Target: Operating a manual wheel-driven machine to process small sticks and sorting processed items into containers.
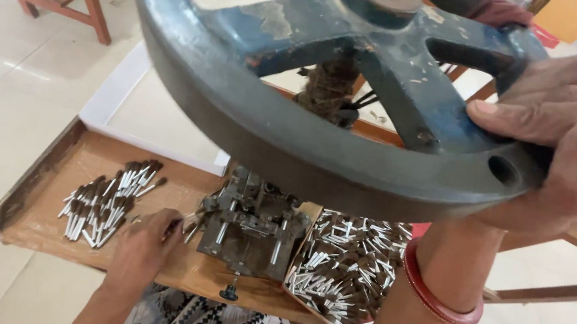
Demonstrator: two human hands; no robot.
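Handwheel: a heavy grey-blue spoked handwheel [293, 123] with chipped paint filled the upper view, tilted, above the middle of the wooden tray.
Right hand: the right hand [566, 136] was closed on the wheel's rim at its right side, thumb on top near a hole in the rim; a red bangle [436, 295] sat on that wrist.
Left hand: the left hand [146, 236] rested on the tray, fingers curled and pinching what looked like one small pin at the left side of the press tool, though the grip was too small to tell for sure.
Press tool: a small metal press tool [248, 226] stood at the tray's front edge, under the wheel.
Left pile: dark-tipped white pins [107, 199] lay near the tray's left edge.
Right pile: more pins [349, 267] filled a box just beside the tool.
Tray: the wooden tray [49, 164] had a white board [119, 88] at its back edge.
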